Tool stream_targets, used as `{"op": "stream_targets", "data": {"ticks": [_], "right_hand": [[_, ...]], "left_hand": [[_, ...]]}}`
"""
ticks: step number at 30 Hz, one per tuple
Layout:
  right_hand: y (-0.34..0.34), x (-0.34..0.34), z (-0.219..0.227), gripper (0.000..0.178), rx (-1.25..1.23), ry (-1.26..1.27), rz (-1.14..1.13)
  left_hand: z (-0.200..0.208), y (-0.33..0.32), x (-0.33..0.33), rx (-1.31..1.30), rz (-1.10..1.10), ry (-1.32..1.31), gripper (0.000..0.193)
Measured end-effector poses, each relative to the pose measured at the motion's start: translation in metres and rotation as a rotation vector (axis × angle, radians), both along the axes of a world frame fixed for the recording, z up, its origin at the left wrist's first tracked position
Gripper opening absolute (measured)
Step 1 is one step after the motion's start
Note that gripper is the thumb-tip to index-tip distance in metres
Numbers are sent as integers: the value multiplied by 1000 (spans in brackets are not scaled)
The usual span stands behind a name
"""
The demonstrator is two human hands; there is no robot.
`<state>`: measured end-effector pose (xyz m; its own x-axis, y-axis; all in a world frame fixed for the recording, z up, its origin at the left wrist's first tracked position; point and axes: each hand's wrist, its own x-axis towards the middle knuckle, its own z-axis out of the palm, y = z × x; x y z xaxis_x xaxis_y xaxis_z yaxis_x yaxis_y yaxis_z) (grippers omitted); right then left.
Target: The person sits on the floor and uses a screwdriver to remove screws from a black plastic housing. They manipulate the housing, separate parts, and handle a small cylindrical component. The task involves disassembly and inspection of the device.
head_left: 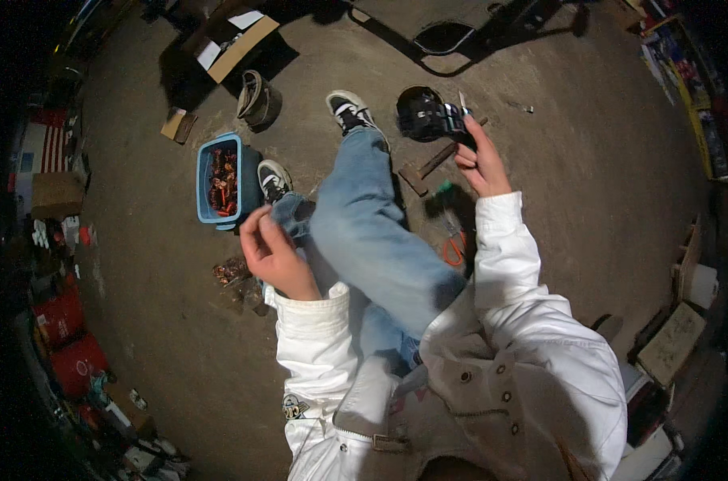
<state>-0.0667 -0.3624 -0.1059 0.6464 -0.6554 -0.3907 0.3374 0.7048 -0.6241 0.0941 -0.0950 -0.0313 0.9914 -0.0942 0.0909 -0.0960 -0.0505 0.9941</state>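
Note:
My right hand [484, 163] is raised to the right of my knees, its fingers closed on a black object [430, 114] with small pale marks, whose kind I cannot make out. A hammer [436, 160] lies on the floor just below it. My left hand [277, 255] is held over the floor left of my knees, fingers curled and thumb close to them. Anything in that pinch is hidden or too small to name. Beyond it stands a blue plastic bin [201, 186] with reddish-brown and copper-coloured pieces inside. Clear containers [237, 280] with similar pieces sit beside my left wrist.
Orange-handled scissors [454, 250] lie by my right forearm, near a green-topped thing [442, 189]. Ahead are a dark bucket-like container [259, 101], an open cardboard box [242, 51] and a black metal frame [444, 66]. Red containers [79, 365] line the left; shelves [697, 100] stand right.

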Motion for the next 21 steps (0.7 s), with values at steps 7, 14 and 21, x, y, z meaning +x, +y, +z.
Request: {"op": "stream_targets", "data": {"ticks": [7,14,21], "right_hand": [[24,-87,-136,49,272,823,-271],[32,-78,-187,55,334,908,-284],[-61,-46,-257,88,309,1126,-526]], "left_hand": [[-8,-21,-25,33,-191,5,21],[-5,-30,-32,233,-105,-107,27],[-5,-30,-32,352,-61,-159,27]]}}
